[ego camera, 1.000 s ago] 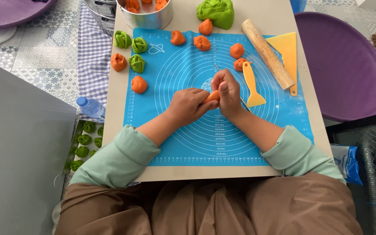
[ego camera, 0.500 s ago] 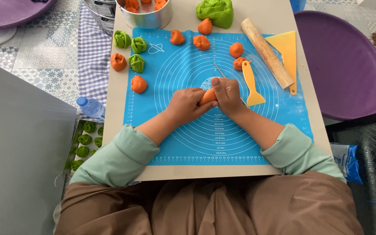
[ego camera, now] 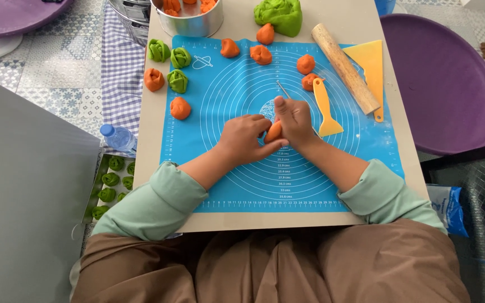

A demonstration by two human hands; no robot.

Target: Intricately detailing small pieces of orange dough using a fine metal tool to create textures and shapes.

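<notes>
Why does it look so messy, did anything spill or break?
Nothing spilled or broke. Both hands hold an orange dough piece over the blue mat. Shaped pieces lie scattered, and the rolling pin lies slanted.

A beige counter [ego camera: 158, 118] carries a blue mat [ego camera: 242, 185] that covers most of its top. Directly on the bare counter stand a metal bowl [ego camera: 192, 22], a lump of green dough [ego camera: 279, 14] and one orange dough piece [ego camera: 154, 79] left of the mat.

Orange dough piece [ego camera: 274, 132] now tilted lower between hands
</notes>
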